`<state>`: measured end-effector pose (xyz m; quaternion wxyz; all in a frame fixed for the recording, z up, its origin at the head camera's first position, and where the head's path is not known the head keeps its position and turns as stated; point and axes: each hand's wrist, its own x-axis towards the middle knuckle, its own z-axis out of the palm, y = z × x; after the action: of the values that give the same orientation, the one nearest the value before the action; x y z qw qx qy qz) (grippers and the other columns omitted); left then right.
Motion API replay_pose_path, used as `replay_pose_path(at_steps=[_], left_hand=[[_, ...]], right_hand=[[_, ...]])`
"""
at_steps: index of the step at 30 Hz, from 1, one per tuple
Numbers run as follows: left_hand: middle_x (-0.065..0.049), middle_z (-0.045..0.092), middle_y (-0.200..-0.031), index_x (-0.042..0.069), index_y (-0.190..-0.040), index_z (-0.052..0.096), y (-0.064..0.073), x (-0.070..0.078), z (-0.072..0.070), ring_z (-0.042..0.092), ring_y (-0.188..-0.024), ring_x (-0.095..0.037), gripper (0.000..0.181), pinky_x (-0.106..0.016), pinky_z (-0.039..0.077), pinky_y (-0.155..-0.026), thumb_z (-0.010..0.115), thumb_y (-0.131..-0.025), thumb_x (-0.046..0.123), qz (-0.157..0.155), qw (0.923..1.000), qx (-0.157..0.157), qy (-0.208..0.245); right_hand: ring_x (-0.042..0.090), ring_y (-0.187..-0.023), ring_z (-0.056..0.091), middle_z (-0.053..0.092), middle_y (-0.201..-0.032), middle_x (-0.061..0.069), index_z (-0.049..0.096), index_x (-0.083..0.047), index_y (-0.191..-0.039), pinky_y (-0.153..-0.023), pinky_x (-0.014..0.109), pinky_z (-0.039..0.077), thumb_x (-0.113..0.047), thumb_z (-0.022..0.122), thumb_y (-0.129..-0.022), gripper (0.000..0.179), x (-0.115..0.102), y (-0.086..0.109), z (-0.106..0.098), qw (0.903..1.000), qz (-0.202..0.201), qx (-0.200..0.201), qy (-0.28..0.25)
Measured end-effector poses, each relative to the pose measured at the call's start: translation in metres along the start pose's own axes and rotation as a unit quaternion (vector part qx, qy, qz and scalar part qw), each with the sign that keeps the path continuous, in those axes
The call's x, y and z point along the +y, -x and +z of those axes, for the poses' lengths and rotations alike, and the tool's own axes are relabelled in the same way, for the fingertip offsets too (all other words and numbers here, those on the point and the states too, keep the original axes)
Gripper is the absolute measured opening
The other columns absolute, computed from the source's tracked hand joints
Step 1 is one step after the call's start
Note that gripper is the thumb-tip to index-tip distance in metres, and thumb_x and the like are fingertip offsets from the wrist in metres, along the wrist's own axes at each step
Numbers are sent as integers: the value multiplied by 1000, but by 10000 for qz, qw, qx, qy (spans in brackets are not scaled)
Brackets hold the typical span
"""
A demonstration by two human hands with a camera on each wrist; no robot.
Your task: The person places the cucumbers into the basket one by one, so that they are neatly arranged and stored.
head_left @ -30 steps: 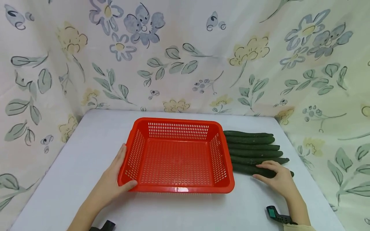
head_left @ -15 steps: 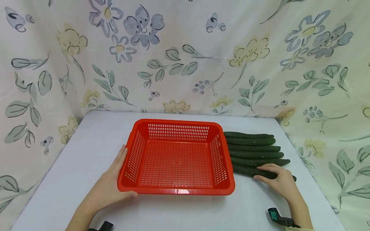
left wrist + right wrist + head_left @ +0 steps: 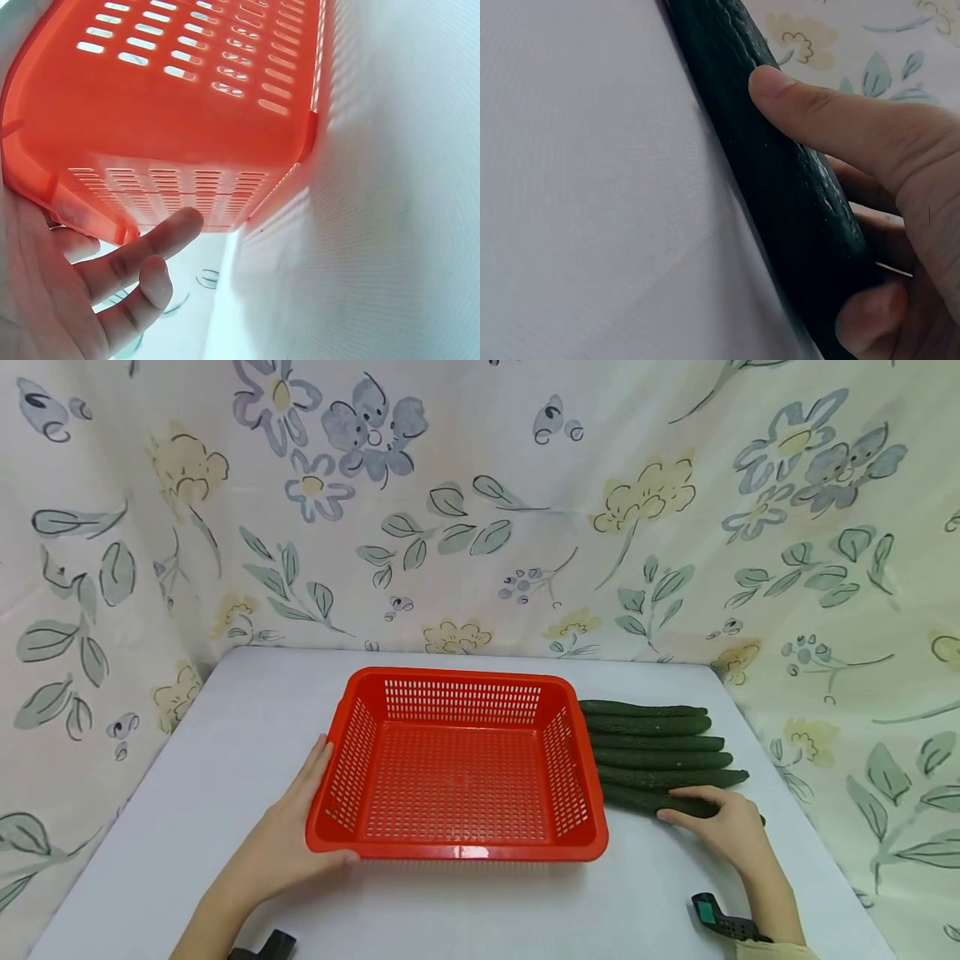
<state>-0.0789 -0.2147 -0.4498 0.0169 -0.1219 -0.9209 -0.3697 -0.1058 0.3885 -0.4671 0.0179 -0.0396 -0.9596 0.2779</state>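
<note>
A red plastic basket (image 3: 456,785) with slotted walls stands in the middle of the white table, nothing inside it. My left hand (image 3: 288,835) rests at its near left corner: straight fingers lie along the left side, and the thumb is just below the front rim. In the left wrist view, loosely bent fingers (image 3: 150,259) show beside the basket's outer wall (image 3: 225,142). My right hand (image 3: 727,827) pinches the nearest dark green cucumber (image 3: 637,800) near its right end. Its thumb lies on one side of the cucumber (image 3: 750,165), with fingers behind it.
Several more cucumbers (image 3: 660,760) lie side by side right of the basket, their left ends hidden behind its wall. Flower-printed cloth (image 3: 465,527) hangs at the back and sides of the white table (image 3: 210,760).
The left thumb has slipped from the top of the front rim to just below it. The nearest cucumber's right end has shifted slightly toward me with the right hand. The basket stays put.
</note>
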Motion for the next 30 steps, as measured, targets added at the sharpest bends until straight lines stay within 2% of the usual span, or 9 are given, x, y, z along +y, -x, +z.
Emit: replay_pose_path(at_steps=[6, 13, 21, 30], left_hand=[[3, 4, -180, 28, -173, 4, 1, -1, 0, 46, -145, -46, 139, -65, 58, -93, 94, -70, 54, 28, 10000, 11, 42], [4, 3, -180, 27, -173, 4, 2, -1, -1, 45, -146, -49, 139, -69, 56, -95, 94, -71, 54, 42, 10000, 17, 11], [4, 5, -180, 31, -173, 4, -1, 3, 0, 45, -146, -48, 138, -67, 57, -94, 94, -71, 55, -20, 10000, 9, 61], [3, 5, -180, 27, -173, 4, 2, 3, -2, 43, -147, -50, 139, -69, 55, -95, 95, -71, 55, 41, 10000, 41, 7]], right_hand=[[53, -121, 63, 75, -121, 23, 83, -8, -111, -94, 70, 50, -47, 94, -78, 52, 2, 0, 2, 9997, -127, 188, 55], [50, -112, 68, 79, -111, 19, 84, -10, -104, -90, 68, 53, -44, 96, -77, 46, 2, 1, 5, 9983, -311, 488, 111], [48, -111, 68, 78, -112, 18, 83, -10, -104, -88, 66, 54, -44, 95, -78, 44, 1, 3, 3, 9973, -392, 576, 214], [46, -110, 69, 79, -111, 16, 83, -12, -103, -83, 58, 56, -42, 96, -77, 42, 1, 6, 2, 9964, -428, 681, 254]])
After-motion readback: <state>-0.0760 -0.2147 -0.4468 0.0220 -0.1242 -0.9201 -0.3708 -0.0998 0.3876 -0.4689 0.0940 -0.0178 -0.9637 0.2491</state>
